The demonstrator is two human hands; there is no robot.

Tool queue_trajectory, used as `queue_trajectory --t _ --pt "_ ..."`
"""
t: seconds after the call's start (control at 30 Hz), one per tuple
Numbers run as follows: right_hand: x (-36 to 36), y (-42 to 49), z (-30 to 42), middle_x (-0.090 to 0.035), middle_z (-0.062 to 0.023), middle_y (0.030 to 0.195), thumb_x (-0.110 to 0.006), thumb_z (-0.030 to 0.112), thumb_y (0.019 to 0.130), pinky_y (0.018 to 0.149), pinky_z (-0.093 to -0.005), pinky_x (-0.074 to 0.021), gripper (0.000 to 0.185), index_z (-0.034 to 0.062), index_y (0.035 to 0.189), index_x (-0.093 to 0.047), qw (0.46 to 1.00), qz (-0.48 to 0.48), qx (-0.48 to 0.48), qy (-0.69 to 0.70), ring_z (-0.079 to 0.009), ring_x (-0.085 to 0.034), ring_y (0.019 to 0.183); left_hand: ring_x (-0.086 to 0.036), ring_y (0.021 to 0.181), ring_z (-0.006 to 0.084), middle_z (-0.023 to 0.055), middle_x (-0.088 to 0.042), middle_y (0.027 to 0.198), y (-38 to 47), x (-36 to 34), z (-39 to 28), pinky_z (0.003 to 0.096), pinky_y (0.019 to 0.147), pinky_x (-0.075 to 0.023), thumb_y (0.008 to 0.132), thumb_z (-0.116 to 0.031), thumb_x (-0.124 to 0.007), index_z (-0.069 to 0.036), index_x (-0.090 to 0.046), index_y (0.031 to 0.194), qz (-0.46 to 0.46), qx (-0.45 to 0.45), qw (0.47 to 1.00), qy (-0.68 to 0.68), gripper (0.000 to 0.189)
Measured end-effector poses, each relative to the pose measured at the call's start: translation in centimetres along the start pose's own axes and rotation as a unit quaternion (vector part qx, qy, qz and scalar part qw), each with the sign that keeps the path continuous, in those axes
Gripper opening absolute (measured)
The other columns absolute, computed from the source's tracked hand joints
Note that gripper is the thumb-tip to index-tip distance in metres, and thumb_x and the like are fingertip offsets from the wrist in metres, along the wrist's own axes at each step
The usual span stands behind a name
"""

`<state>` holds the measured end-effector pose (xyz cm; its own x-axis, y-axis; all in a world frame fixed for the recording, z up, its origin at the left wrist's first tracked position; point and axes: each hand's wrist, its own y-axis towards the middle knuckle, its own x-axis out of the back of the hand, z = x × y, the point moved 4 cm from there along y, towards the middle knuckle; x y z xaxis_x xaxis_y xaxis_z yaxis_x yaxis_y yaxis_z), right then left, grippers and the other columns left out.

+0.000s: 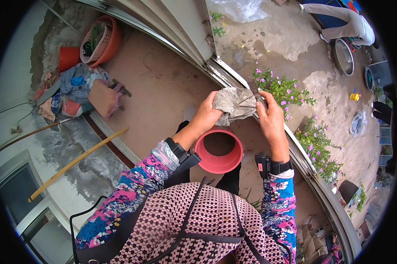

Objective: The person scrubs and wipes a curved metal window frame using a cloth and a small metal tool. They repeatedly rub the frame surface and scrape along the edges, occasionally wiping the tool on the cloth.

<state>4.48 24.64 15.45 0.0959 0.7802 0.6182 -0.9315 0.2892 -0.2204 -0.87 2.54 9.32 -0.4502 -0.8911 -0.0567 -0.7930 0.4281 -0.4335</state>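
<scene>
My left hand [206,114] grips the left side of a wet, grey cloth [236,102], which is bunched up. At the cloth's right end, my right hand [270,114] is closed on a dark, narrow tool [254,86] that looks like a scraper or blade; its exact kind cannot be told. The tool's dark end points up and away from me. Below the cloth, a round red plastic bucket [218,167] stands between my legs, with dark water in it.
A metal sliding-door track [233,74] runs diagonally at my right, beside pink-flowered plants [284,89]. At the left lie piled clothes [75,82], an orange tub [114,39] and a wooden pole [79,160]. Another person [350,26] bends over a metal basin [343,57] outside.
</scene>
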Motion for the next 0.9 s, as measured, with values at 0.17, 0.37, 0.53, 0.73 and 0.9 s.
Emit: queue_trajectory --t 0.17,0.37,0.53,0.73,0.9 --pt "-4.7 6.6 0.1 -0.073 -0.023 0.093 -0.071 0.02 0.098 0.082 -0.0413 -0.0562 0.03 0.0059 0.125 -0.068 0.999 0.041 0.006 -0.004 -0.0365 -0.071 0.089 -0.064 0.128 0.0263 0.0154 -0.068 0.136 1.2 0.8 0.3 0.0364 0.108 -0.049 0.09 -0.005 -0.07 -0.009 -0.041 0.16 -0.025 -0.035 0.991 0.126 0.076" --pt "-6.4 10.5 -0.6 -0.075 -0.0202 0.096 -0.072 0.023 0.096 0.081 -0.0395 -0.0561 0.033 0.0027 0.122 -0.07 0.994 0.101 -0.006 0.033 -0.0289 -0.072 0.087 -0.063 0.123 0.0456 0.0234 -0.065 0.133 3.5 0.5 -0.1 0.05 0.1 -0.0539 0.082 -0.01 -0.078 -0.014 -0.037 0.163 -0.007 -0.009 0.933 0.359 0.091" --pt "-7.2 12.1 -0.8 -0.067 -0.0037 0.085 -0.068 0.021 0.1 0.07 -0.0314 -0.0504 0.03 0.0001 0.121 -0.069 0.987 0.152 -0.009 0.047 -0.0123 -0.056 0.073 -0.065 0.112 0.0441 0.02 -0.063 0.12 3.1 0.3 0.1 0.0527 0.093 -0.055 0.077 -0.004 -0.075 -0.011 -0.036 0.162 -0.01 -0.06 0.901 0.429 0.094" --pt "-8.1 13.2 -1.5 -0.075 -0.021 0.105 -0.065 0.024 0.098 0.092 -0.0425 -0.0543 0.03 0.0031 0.117 -0.074 0.987 0.158 0.004 0.034 -0.0358 -0.072 0.1 -0.065 0.111 0.043 0.0192 -0.062 0.118 3.0 0.2 0.3 0.0519 0.093 -0.0547 0.074 -0.002 -0.075 -0.009 -0.036 0.162 -0.014 -0.078 0.9 0.428 0.096" --pt "-8.8 13.5 -1.0 -0.071 -0.0182 0.112 -0.065 0.026 0.1 0.095 -0.0454 -0.0528 0.027 0.0089 0.118 -0.075 0.991 0.094 0.087 -0.039 -0.0382 -0.068 0.11 -0.064 0.113 0.0423 0.0185 -0.062 0.12 3.0 -0.1 0.0 0.0516 0.093 -0.0547 0.075 -0.002 -0.074 -0.008 -0.036 0.161 -0.014 -0.083 0.897 0.435 0.095"
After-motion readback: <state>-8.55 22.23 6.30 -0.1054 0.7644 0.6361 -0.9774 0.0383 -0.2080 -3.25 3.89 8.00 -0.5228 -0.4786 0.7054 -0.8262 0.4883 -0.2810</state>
